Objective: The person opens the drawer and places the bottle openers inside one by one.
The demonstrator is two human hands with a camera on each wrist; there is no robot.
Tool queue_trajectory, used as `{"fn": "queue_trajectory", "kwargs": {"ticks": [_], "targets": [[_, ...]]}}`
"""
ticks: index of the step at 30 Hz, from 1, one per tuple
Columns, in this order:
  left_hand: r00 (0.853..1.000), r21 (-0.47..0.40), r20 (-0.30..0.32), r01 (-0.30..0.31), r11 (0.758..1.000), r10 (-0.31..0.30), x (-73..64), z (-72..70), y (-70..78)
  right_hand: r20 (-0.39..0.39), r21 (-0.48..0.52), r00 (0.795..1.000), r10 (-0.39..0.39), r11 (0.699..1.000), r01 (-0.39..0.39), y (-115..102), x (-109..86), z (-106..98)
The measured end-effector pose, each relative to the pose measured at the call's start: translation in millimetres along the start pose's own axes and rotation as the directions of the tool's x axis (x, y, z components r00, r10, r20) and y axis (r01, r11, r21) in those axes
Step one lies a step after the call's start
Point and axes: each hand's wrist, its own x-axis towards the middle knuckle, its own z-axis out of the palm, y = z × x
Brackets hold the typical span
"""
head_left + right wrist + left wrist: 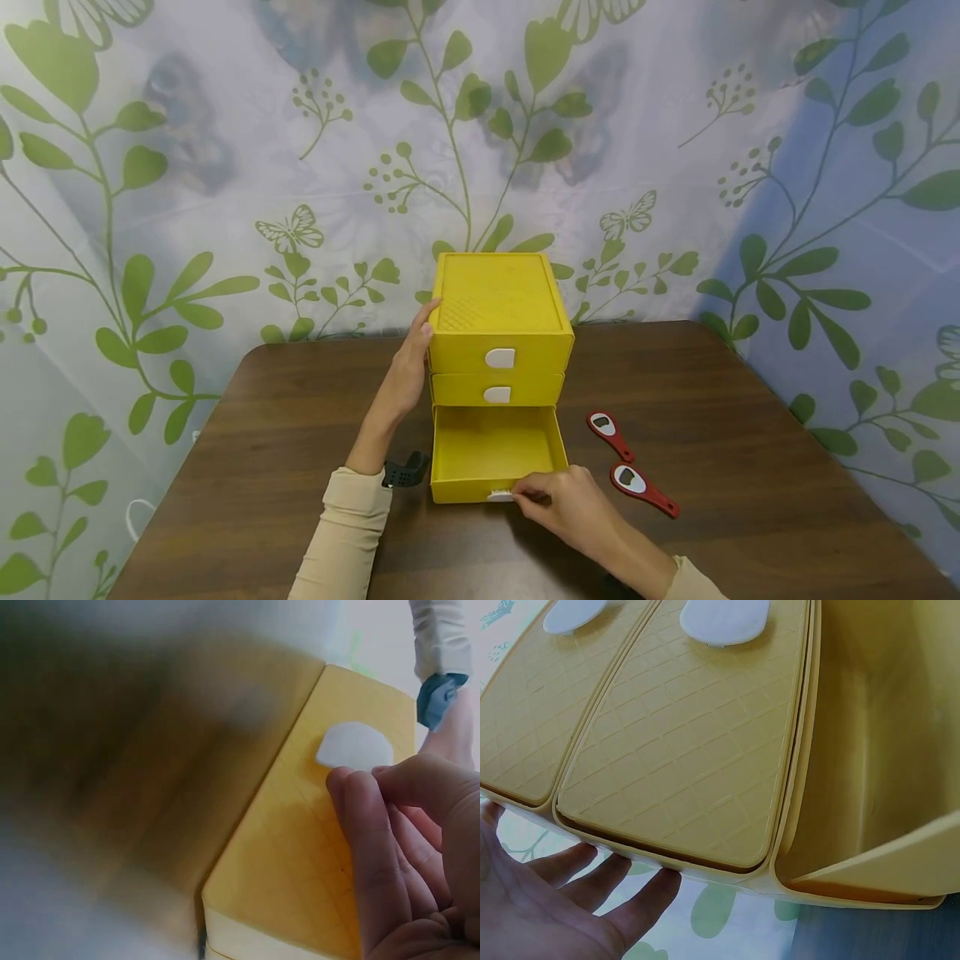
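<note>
A yellow plastic drawer cabinet (498, 292) stands on the table, its two upper drawers closed. The bottom drawer (497, 446) is pulled out, showing its inside. My right hand (573, 508) pinches the edge of that drawer's white handle (355, 746) between thumb and fingertips. Against the cabinet's left side rests my left hand (408, 362), its fingers extended along the wall. In the left wrist view, those fingers (649, 900) touch the side edge beside the closed drawer fronts (682, 742).
Two red-and-white handheld devices with small displays, one upper (611, 435) and one lower (643, 490), lie right of the drawer on the brown wooden table (300, 433). Behind hangs a leaf-patterned curtain (337, 167). A dark strap (407, 471) circles my left wrist.
</note>
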Motion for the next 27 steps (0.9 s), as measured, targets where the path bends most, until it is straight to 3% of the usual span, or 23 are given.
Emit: {"fn": "queue_trajectory", "kwargs": {"ticks": [9, 27], "targets": [[1.0, 0.012, -0.005, 0.001, 1.0, -0.001, 0.2, 1.0, -0.3, -0.023, 0.015, 0.997, -0.07, 0.997, 0.07, -13, -16.4, -4], [1.0, -0.001, -0.001, -0.009, 1.0, 0.009, -0.7, 1.5, 0.9, -0.01, 0.007, 0.992, -0.127, 0.992, 0.127, -23, -30.0, -9]]}}
